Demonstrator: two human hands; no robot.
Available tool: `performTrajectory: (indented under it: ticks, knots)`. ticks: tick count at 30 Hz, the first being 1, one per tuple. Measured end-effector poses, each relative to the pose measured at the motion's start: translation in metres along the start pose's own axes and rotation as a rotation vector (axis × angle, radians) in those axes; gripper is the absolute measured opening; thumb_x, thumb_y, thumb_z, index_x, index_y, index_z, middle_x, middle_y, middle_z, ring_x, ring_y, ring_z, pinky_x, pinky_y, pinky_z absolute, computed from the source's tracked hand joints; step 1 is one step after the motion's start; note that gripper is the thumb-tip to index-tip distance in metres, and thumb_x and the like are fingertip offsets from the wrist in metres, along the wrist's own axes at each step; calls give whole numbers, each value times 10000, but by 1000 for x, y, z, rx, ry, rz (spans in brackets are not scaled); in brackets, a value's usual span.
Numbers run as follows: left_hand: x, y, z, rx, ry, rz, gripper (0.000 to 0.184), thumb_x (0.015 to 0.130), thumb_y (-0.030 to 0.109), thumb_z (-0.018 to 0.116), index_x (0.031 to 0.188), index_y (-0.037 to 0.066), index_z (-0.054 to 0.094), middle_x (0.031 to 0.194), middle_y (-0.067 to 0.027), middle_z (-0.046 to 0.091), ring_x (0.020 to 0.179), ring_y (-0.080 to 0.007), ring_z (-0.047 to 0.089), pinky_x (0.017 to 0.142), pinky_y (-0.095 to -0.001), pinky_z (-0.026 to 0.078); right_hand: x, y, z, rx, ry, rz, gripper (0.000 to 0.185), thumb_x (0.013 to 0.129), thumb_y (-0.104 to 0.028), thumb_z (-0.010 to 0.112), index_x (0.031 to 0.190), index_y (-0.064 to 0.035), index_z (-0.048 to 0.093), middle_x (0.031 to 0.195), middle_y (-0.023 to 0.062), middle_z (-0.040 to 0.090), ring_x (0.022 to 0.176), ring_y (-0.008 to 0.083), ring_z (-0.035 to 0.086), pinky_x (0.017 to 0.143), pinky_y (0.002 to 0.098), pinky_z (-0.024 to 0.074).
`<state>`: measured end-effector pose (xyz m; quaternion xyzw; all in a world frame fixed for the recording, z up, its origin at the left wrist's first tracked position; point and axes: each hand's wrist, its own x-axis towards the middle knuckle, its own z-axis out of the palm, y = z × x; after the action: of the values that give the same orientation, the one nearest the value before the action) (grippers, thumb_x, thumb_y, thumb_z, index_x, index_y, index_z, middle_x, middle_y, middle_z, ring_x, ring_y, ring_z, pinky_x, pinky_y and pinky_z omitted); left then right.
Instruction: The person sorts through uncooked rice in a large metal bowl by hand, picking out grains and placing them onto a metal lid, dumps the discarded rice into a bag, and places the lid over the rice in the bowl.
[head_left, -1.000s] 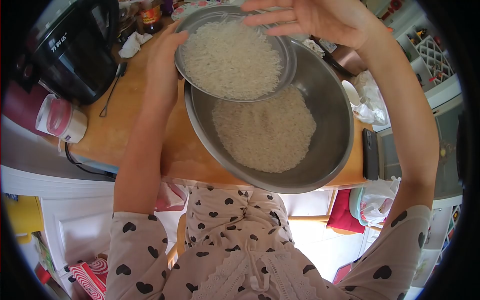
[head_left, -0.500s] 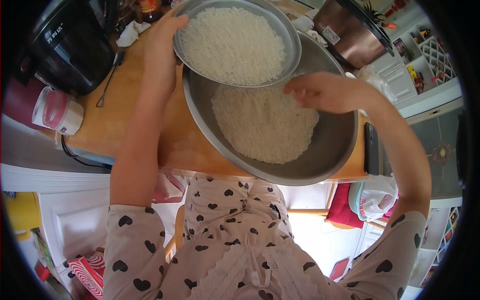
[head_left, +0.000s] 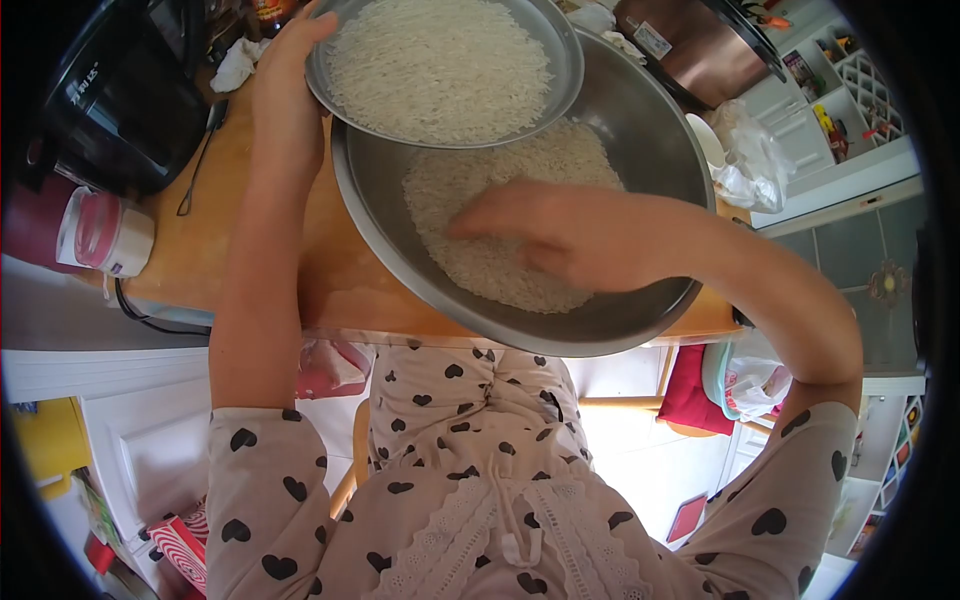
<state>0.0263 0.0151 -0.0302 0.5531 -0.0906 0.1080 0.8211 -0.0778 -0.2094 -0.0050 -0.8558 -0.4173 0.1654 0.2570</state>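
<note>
My left hand (head_left: 290, 75) grips the left rim of a round shallow metal dish (head_left: 573, 75), thumb over the edge. White rice (head_left: 440, 70) is heaped across that dish, which is held above the back part of a large metal basin (head_left: 665, 150). More rice (head_left: 510, 285) lies spread over the basin's bottom. Inside the basin, my right hand (head_left: 570, 230) is low over this rice, slightly blurred, with fingers reaching left and the thumb apart from them. Whether its fingertips touch the grains is hard to tell.
A black cooker (head_left: 120, 100) stands at the left, beside a long-handled utensil (head_left: 200, 160) and a pink-and-white jar (head_left: 110, 235). A copper-coloured pot (head_left: 695, 50) and a plastic bag (head_left: 750, 160) are behind the basin's right side. The wooden table's (head_left: 340, 310) front edge is close to my body.
My right hand has moved left and down, from beside the dish to over the basin's rice. The dish and my left hand have shifted slightly left and up in view.
</note>
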Motion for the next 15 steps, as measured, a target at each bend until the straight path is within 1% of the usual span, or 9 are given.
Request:
performTrajectory:
  ticks: [3, 6, 9, 12, 15]
  knots:
    - [0, -2, -3, 20, 14, -16, 470, 857, 264, 528, 1245, 0, 511, 1150, -76, 575, 1038, -163, 545, 902, -266, 396, -5, -4, -6, 53, -163, -56, 266, 877, -88, 455, 1097, -30, 592, 1185, 125, 541, 1140, 255, 483, 965, 380, 385]
    - [1, -2, -3, -5, 1, -12, 469, 854, 274, 535, 1235, 3, 518, 1136, -77, 580, 1028, -164, 549, 899, -265, 397, -21, -6, -36, 111, -401, 53, 278, 872, -89, 473, 1126, -49, 579, 1103, 141, 580, 1079, 271, 529, 934, 369, 408]
    - [1, -3, -4, -2, 17, -10, 469, 851, 274, 542, 1234, 5, 520, 1136, -77, 580, 1030, -163, 549, 899, -264, 398, -32, -1, -52, 28, -276, 344, 231, 876, -151, 495, 1063, -54, 589, 982, 151, 620, 981, 290, 578, 863, 373, 440]
    - [-1, -1, -1, -18, 31, -27, 477, 847, 272, 551, 1240, 4, 515, 1141, -76, 577, 1034, -163, 547, 900, -263, 396, -41, 13, -48, -181, -276, 669, 242, 878, -235, 504, 1009, -42, 568, 876, 157, 631, 894, 309, 601, 800, 390, 455]
    - [0, -1, -2, -31, 40, -36, 492, 840, 274, 561, 1244, -2, 510, 1142, -77, 575, 1035, -166, 546, 901, -262, 393, -41, 12, -33, -140, -200, 730, 288, 881, -299, 498, 996, -38, 539, 909, 168, 619, 896, 313, 595, 783, 407, 448]
